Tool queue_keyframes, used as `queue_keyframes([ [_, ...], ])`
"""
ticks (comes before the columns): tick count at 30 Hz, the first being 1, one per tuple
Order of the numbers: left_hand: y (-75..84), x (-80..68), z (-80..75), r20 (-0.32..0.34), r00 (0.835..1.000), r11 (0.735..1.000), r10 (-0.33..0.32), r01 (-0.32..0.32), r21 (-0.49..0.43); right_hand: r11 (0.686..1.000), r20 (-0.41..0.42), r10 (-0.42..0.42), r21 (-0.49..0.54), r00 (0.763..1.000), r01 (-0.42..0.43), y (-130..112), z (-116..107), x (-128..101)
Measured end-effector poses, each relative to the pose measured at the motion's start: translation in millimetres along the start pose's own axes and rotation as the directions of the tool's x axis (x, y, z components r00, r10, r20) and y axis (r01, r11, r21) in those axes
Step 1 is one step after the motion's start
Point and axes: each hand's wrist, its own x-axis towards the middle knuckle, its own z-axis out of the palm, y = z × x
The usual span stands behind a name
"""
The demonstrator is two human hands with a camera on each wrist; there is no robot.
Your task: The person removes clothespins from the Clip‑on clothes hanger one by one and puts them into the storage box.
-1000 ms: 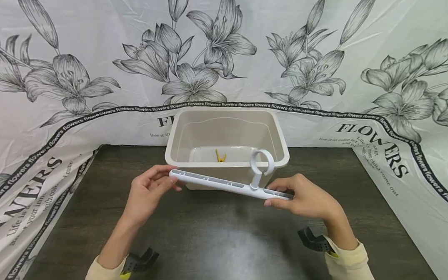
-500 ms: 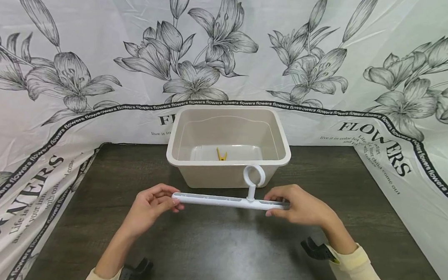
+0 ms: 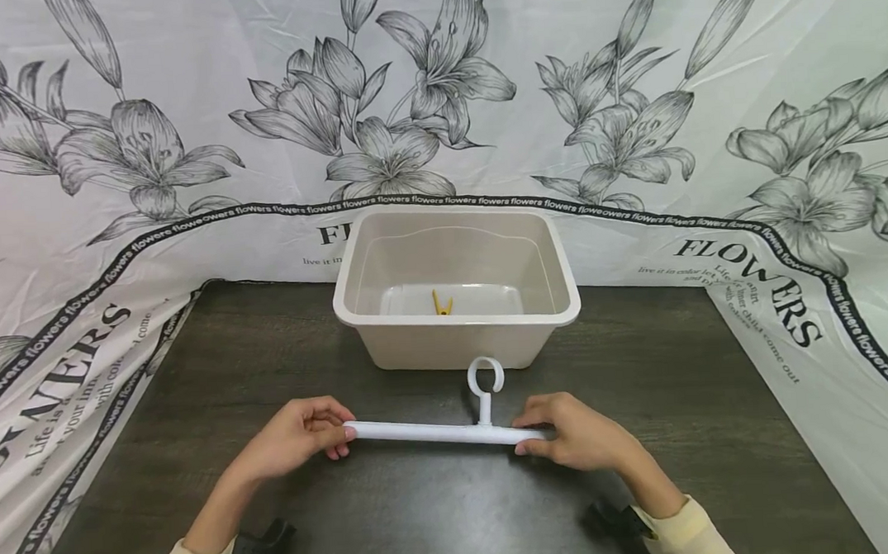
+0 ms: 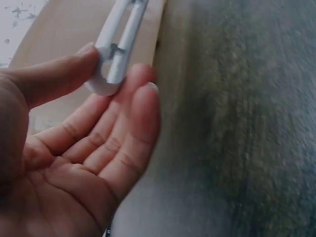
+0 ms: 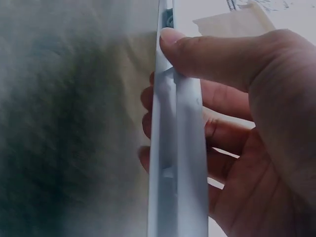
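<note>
A white plastic hanger (image 3: pixel 428 432), a slim straight bar with a C-shaped hook on a short stem, lies crosswise between the two hands in front of the tub. My left hand (image 3: pixel 298 436) pinches its left end between thumb and fingers. Toward the other end, right of the hook (image 3: pixel 484 407), my right hand (image 3: pixel 581 436) grips the bar, with the thumb on the near side. In the left wrist view, the rounded end of the hanger (image 4: pixel 106 81) shows a slotted, hollow underside. The right wrist view shows the bar (image 5: pixel 190 148) running past the thumb, fingers behind it.
A beige plastic tub (image 3: pixel 458 347) stands at the back of the dark wooden table (image 3: pixel 454 508). On its floor is a yellow clothespin (image 3: pixel 443 308). Flower-printed white cloth (image 3: pixel 589 23) hangs behind and along both sides.
Both hands have brought the hanger down and toward the person, away from the tub's front rim. Its slant has nearly levelled, and its open slots have turned out of the head view.
</note>
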Motion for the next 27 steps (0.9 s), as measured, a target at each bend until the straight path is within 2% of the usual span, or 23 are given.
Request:
queue_keyframes([
  [6, -4.3, -4.8, 2.3, 0.022, 0.999, 0.994, -0.042, 0.04, 0.098, 0.999, 0.043, 0.034, 0.016, 0.999, -0.035, 1.7, 12.3, 0.2],
  [11, -2.1, -5.9, 6.1, 0.04, 0.997, 0.982, -0.058, 0.05, 0.181, 0.998, 0.027, 0.059, 0.009, 0.998, -0.06, 3.6, 18.1, -2.0],
  [21, 0.1, -5.4, 13.0, 0.037, 0.999, 0.96, -0.04, 0.028, 0.28, 0.996, 0.015, 0.091, 0.003, 0.996, -0.091, 2.5, 20.7, -5.7],
  [24, 0.3, -4.9, 12.0, 0.036, 0.999, 0.956, -0.028, 0.016, 0.292, 0.994, 0.001, 0.105, 0.022, 0.994, -0.105, 3.0, 18.4, -9.0],
  [27, 0.7, -5.2, 7.9, 0.007, 1.0, 0.951, -0.002, -0.001, 0.311, 0.993, -0.027, 0.113, 0.019, 0.993, -0.113, 4.9, 12.1, -14.0],
])
